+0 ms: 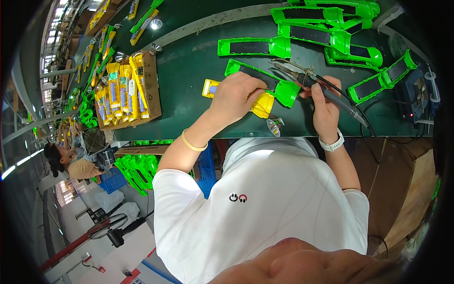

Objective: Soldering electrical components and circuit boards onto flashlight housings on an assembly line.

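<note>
Gripping soldering iron [341,103] in curled fingers of R hand [324,111], ctr-R of frame. Has fingers of L hand [236,94] bent at green casing [285,92], just above ctr, partly hiding yellow casing [262,105]; can't tell if pinched. Can see more green casings [340,42] upper R, reflector [273,127] nr ctr.

My table [184,52] has a dark green top, with a pale metal rail [222,21] along its far side. Green casings [312,35] lie overlapping toward the far right corner, and a single green casing [366,90] sits nearer the right edge. By that edge stands a dark box-shaped unit [410,109] with a red light. At the near left, I have a cardboard box [152,90]. A silver reflector [273,127] rests just in from the near edge, around the middle.
</note>
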